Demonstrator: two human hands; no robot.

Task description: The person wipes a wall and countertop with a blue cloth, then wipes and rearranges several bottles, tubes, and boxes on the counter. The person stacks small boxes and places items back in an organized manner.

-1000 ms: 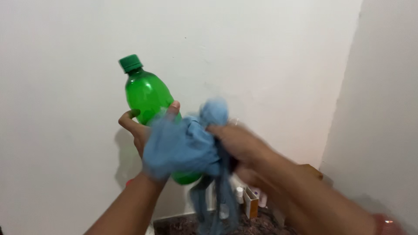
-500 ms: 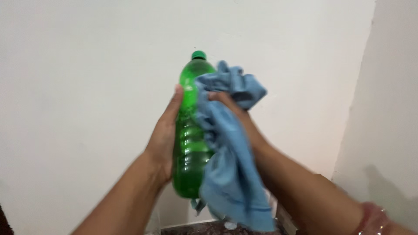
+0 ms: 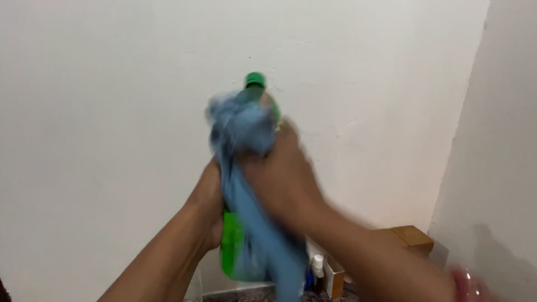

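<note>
While the green plastic bottle with its green screw cap (image 3: 254, 84) is held upright in front of the plain white wall (image 3: 112, 112), the left hand (image 3: 210, 204) wraps around its lower body from the left, fingers curled shut on it. A soft blue cloth (image 3: 240, 131) is bunched over the bottle's shoulder and trails down its right side past the base. The right hand (image 3: 282, 179) is clamped onto that cloth, pressing it against the bottle; it's pretty motion-blurred, so I can't make out the individual fingers, but it looks like a full closed grip rather than a pinch.

My read: this is the wiping step, working on the upper half near the neck. Next move probably calls for keeping the left grip firm so the bottle doesn't twist, and dragging the cloth along the surface.

Down low on the right there's a small white-capped bottle (image 3: 318, 267) and a tan box (image 3: 413, 237) by the corner.
</note>
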